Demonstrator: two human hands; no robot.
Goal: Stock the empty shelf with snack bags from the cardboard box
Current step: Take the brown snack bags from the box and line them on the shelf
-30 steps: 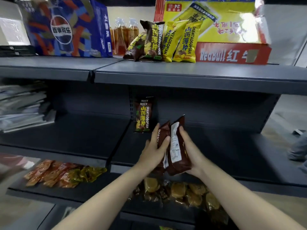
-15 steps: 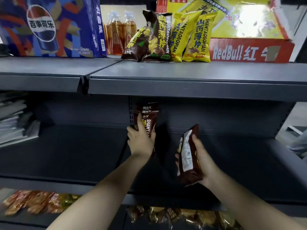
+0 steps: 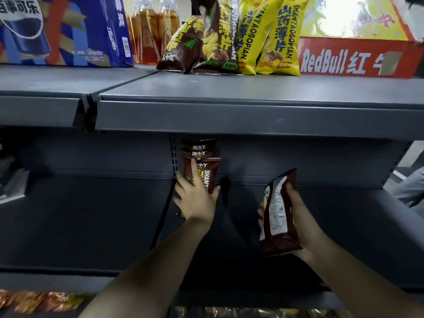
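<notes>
Three brown snack bags point(image 3: 202, 157) stand upright against the back panel of the dark middle shelf point(image 3: 344, 216). My left hand point(image 3: 196, 198) grips the front one, thumb on its right edge and a finger up its face. To the right and nearer me, my right hand point(image 3: 298, 216) holds another brown snack bag point(image 3: 278, 214) upright above the shelf, its white label side facing left. The cardboard box is out of view.
The upper shelf point(image 3: 229, 106) juts out overhead and carries brown and yellow snack bags point(image 3: 231, 35), tea bottles point(image 3: 151, 31), a blue cola case point(image 3: 62, 31) and a red drink carton point(image 3: 355, 56). The lower shelf holds packaged snacks point(image 3: 39, 299).
My view has moved closer to the shelf. My left hand has set its bag against the two at the back panel; the right hand and its bag have barely shifted.
</notes>
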